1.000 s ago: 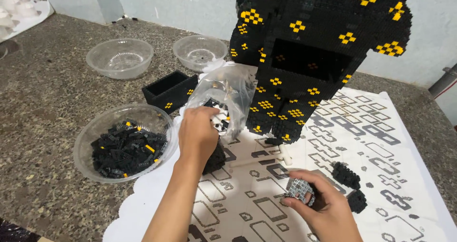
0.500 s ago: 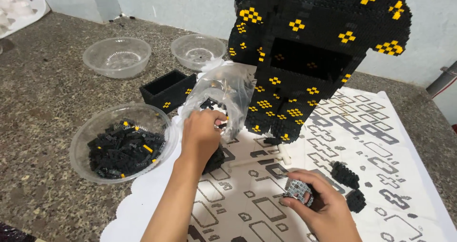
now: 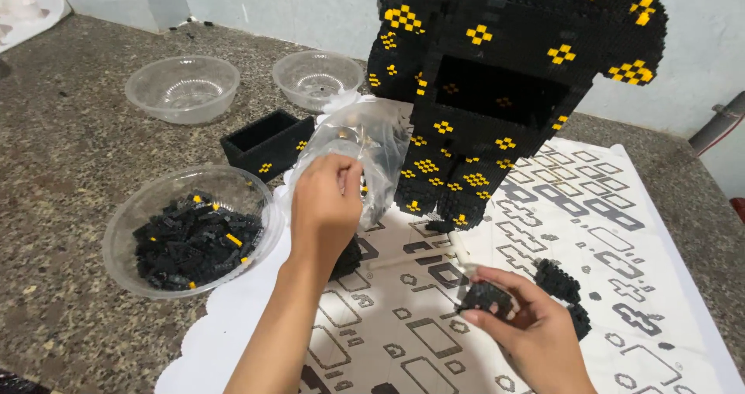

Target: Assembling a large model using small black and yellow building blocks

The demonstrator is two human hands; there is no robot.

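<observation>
**Mia:** What was closest to the camera?

**Sam:** The right hand (image 3: 528, 328). Its grip was closed around a small black block piece (image 3: 485, 297), held just above the white sheet (image 3: 660, 316) with the block shapes printed on it.

**Mia:** And the other hand?

**Sam:** The left hand (image 3: 326, 208) was a bit farther out. Its fingers were pinched tight on the edge of a clear plastic bag (image 3: 372, 150). The bag stood up from the sheet, right next to the big model.

**Mia:** Was anything in the bag?

**Sam:** I could see some dark bits through it, but I could not tell what they were.

**Mia:** What lay near the right hand?

**Sam:** A little heap of black blocks (image 3: 559, 281) sat on the sheet, just behind the fingers.

**Mia:** What was on the left side?

**Sam:** A clear bowl (image 3: 140, 208) full of black blocks with a few yellow ones. It stood on the speckled stone counter (image 3: 62, 169), touching the edge of the sheet.

**Mia:** And behind that?

**Sam:** A small black block box (image 3: 268, 142), open on top, with yellow spots on its side. Farther back stood two clear bowls, one on the left (image 3: 182, 88) and one near the bag (image 3: 314, 76).

**Mia:** What was the tallest thing?

**Sam:** The big black block model (image 3: 504, 84) with yellow checker spots. It stood on the sheet, with a wall behind it.
</observation>
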